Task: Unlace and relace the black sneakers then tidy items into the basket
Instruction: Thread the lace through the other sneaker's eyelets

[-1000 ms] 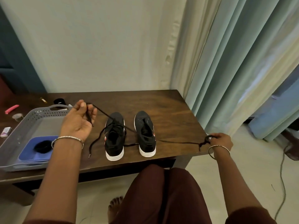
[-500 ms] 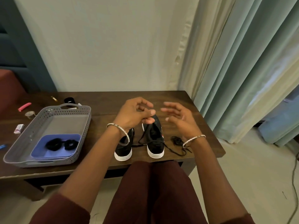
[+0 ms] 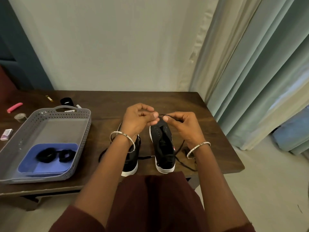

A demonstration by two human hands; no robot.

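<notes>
Two black sneakers with white soles stand side by side on the dark wooden table point(image 3: 209, 131). The right sneaker point(image 3: 163, 148) shows open, unlaced eyelets. My forearm covers much of the left sneaker point(image 3: 131, 163). Above the right sneaker's toe, my left hand point(image 3: 138, 121) and my right hand point(image 3: 182, 126) meet and pinch a black lace point(image 3: 179, 149), which trails down the shoe's right side onto the table. Another lace end lies between the two shoes.
A grey perforated basket point(image 3: 73, 136) sits at the left, holding a blue tray point(image 3: 50, 164) with two black hair ties. Behind it lie a pink clip point(image 3: 14, 107), a black band point(image 3: 66, 101) and other small items. Curtains hang at the right.
My hands came together from a wide spread, the lace slackened, and my right hand has now closed its fingers on the lace next to my left.
</notes>
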